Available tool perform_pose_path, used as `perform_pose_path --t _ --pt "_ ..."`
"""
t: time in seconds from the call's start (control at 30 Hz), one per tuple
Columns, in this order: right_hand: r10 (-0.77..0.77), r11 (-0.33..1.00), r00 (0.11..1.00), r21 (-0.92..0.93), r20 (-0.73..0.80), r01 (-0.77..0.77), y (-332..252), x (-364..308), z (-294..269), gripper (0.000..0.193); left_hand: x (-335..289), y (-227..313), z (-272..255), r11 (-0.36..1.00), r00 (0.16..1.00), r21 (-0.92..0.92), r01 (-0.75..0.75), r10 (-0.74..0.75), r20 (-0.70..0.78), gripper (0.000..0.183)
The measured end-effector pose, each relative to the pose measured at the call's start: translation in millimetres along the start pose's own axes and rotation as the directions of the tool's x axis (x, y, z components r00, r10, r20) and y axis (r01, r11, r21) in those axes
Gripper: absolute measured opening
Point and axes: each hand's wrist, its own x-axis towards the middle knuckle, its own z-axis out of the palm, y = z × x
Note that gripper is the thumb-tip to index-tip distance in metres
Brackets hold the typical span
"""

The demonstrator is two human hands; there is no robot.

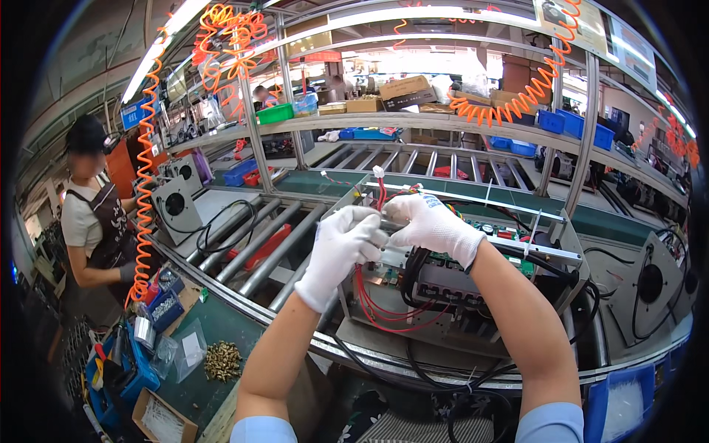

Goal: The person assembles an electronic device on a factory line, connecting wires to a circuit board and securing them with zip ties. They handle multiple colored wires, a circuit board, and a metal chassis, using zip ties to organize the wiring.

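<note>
Because my left hand (348, 240) and right hand (432, 224) crowd together, fingers curled, above the chassis (546, 252), I can't tell whether either grips the red wires (382, 195) rising there. They look light and limp; I'd pinch the stiffer white plug (378, 171).

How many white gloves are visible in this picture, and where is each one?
2. One white glove is on the left hand, the other on the right hand, both above the open machine. More may be hidden in the background.
</note>
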Motion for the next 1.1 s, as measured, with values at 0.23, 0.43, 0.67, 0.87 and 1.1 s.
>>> perform_pose_path --t 0.23,0.43,0.67,0.87,1.1 --pt "0.034 0.999 0.999 -0.015 0.023 -0.034 -7 2 0 0.046 -8 -3 -13 0.983 0.999 0.182 0.019 -0.013 -0.031 0.026" --pt "0.047 0.999 0.999 -0.021 0.011 -0.046 -6 2 -1 0.045 10 -7 -6 0.991 0.995 0.115 -0.072 0.08 -0.06 0.022" --pt "0.105 0.994 0.991 -0.003 0.086 -0.105 -12 2 -3 0.054 12 -1 -12 0.997 1.0 0.08 0.017 -0.018 0.018 0.059" --pt "0.054 0.999 0.996 -0.002 0.067 -0.054 1 5 -1 0.053 12 -1 -11 0.997 1.0 0.081 -0.007 0.005 0.028 0.061" --pt "0.016 1.0 0.999 -0.024 0.043 -0.015 -1 2 -1 0.042 18 -1 -2 0.994 1.0 0.105 0.013 -0.01 -0.023 0.05"
